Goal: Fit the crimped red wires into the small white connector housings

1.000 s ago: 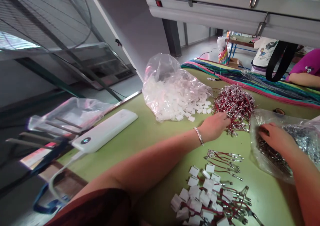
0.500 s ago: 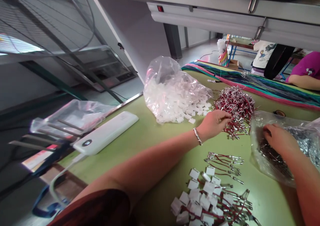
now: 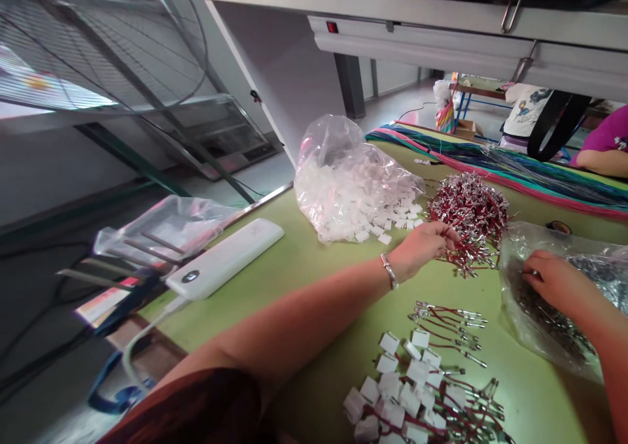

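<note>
Many short red wires with metal ends point(image 3: 473, 199) lie heaped on the green tabletop point(image 3: 304, 254). At the heap's near edge the left hand point(image 3: 432, 242) has its fingers drawn together; whether they pinch a wire I cannot tell. The right hand point(image 3: 559, 284), fingers curled, reaches into a clear bag of metal parts point(image 3: 513, 251); its grip is unclear. A bag of white connectors point(image 3: 328, 136) crowds the heap's left. Nearer lie loose wires point(image 3: 449, 326) and wired connectors point(image 3: 392, 392). Coloured cables point(image 3: 510, 169) stretch behind; beyond shows a purple sleeve point(image 3: 608, 136).
</note>
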`<action>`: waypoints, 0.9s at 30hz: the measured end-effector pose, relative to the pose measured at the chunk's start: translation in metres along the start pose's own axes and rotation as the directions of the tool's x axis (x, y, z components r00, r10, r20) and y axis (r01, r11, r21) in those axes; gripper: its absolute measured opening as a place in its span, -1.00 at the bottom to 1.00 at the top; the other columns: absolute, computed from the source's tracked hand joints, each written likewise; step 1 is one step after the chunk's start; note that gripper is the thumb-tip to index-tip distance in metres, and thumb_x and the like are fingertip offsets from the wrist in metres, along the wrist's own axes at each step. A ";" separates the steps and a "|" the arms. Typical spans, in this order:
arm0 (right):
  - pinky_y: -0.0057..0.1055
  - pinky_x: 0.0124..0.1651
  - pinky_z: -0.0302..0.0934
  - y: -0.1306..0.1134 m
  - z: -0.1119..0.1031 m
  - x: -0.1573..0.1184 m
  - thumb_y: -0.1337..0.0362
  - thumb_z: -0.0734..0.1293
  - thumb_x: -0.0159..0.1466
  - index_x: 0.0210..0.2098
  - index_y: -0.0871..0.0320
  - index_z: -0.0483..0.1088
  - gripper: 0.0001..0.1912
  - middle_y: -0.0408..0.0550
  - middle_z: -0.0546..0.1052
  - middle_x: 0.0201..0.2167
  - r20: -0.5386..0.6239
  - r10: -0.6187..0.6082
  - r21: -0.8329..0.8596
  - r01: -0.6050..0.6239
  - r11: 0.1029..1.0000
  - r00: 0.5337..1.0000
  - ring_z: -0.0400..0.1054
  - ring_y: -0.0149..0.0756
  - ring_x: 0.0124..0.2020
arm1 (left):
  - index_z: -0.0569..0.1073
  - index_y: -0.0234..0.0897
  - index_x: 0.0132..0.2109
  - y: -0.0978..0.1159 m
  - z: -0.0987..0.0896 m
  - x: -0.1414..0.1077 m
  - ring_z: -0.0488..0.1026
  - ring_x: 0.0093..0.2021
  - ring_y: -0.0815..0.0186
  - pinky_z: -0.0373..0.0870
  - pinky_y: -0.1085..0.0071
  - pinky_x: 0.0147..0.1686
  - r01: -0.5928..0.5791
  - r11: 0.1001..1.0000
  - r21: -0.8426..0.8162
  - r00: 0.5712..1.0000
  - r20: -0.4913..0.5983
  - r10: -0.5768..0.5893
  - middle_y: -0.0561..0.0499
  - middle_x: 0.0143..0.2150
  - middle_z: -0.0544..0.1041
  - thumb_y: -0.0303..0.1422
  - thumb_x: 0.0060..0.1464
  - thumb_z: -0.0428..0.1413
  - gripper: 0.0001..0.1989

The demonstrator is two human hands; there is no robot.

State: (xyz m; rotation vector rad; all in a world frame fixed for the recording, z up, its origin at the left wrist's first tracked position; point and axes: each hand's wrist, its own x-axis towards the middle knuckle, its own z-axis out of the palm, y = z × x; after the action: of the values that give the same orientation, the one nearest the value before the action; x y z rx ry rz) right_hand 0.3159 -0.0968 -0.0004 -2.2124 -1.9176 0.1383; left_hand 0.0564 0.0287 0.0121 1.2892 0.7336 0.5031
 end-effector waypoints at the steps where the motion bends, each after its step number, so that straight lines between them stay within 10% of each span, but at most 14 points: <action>1: -0.19 -0.26 0.21 0.000 -0.003 0.000 0.34 0.27 0.11 -0.56 0.06 0.39 -0.86 0.07 0.50 -0.43 0.007 -0.009 -0.017 0.009 1.000 1.000 0.39 -0.07 -0.38 | 0.44 -0.36 -0.29 0.000 0.000 -0.001 0.16 -0.58 0.56 0.19 0.53 -0.50 0.002 1.000 -0.004 1.000 0.011 -0.002 0.09 -0.43 0.41 -0.62 0.08 -0.05 -0.80; 8: -0.34 -0.41 0.28 -0.056 -0.006 -0.012 0.08 0.28 0.20 -0.27 0.09 0.43 -0.76 -0.02 0.54 -0.34 0.022 0.084 0.585 -0.081 0.807 0.996 0.40 -0.23 -0.39 | 0.49 -0.35 -0.23 -0.004 0.007 -0.007 0.42 -0.25 0.44 0.36 0.43 -0.17 -0.032 0.986 -0.166 0.991 0.123 0.053 -0.05 -0.21 0.52 -0.43 0.26 -0.04 -0.78; 12: -0.17 0.05 0.22 -0.107 0.006 -0.021 0.20 0.32 0.19 -0.36 0.06 0.46 -0.90 -0.02 0.45 0.04 -0.024 -0.097 0.708 0.085 0.701 0.995 0.33 -0.17 0.04 | 0.51 -0.29 -0.18 -0.005 0.013 -0.013 0.39 -0.05 0.41 0.32 0.44 -0.05 -0.205 0.957 -0.205 0.962 0.139 0.236 -0.04 0.03 0.47 -0.43 0.28 -0.04 -0.78; 19: -0.36 -0.31 0.24 -0.111 0.017 -0.018 0.22 0.24 0.20 -0.43 0.10 0.37 -0.86 -0.10 0.47 -0.40 -0.075 -0.026 0.632 0.067 0.772 0.997 0.33 -0.31 -0.38 | 0.51 -0.32 -0.25 -0.011 0.008 -0.012 0.42 -0.32 0.39 0.37 0.44 -0.30 -0.192 0.951 0.241 0.981 0.057 0.183 -0.06 -0.30 0.54 -0.22 0.30 -0.11 -0.63; 22: -0.36 -0.30 0.21 -0.096 0.018 -0.013 0.24 0.22 0.20 -0.44 0.12 0.36 -0.86 -0.10 0.45 -0.43 -0.107 -0.011 0.496 0.063 0.866 0.994 0.31 -0.30 -0.39 | 0.46 -0.30 -0.42 -0.009 0.004 -0.014 0.39 -0.35 0.34 0.35 0.36 -0.27 -0.376 0.689 0.620 0.882 0.012 0.471 -0.04 -0.44 0.47 -0.18 0.28 -0.11 -0.57; 25: -0.31 -0.22 0.22 -0.095 0.019 -0.011 0.31 0.21 0.18 -0.38 0.13 0.39 -0.88 -0.04 0.48 -0.35 -0.090 -0.125 0.390 0.150 0.909 0.988 0.34 -0.25 -0.32 | 0.48 -0.26 -0.14 -0.007 0.006 -0.017 0.37 -0.06 0.24 0.28 0.28 -0.01 -0.669 0.268 0.693 0.680 0.425 0.598 -0.10 -0.14 0.50 -0.38 0.22 -0.06 -0.78; 27: -0.29 -0.21 0.22 -0.100 0.018 -0.012 0.33 0.21 0.17 -0.37 0.13 0.39 -0.88 -0.01 0.49 -0.34 -0.083 -0.169 0.356 0.188 0.915 0.982 0.34 -0.23 -0.30 | 0.32 -0.27 0.14 -0.009 0.009 -0.017 0.34 0.02 0.20 0.20 0.22 0.08 -0.729 0.110 0.676 0.635 0.607 0.477 -0.14 -0.04 0.47 -0.50 0.15 -0.05 -0.60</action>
State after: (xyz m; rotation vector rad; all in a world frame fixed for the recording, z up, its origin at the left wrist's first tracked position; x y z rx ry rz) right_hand 0.2134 -0.0941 0.0032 -1.7775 -1.8768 0.3716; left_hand 0.0512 0.0083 0.0079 2.7462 0.1123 0.6099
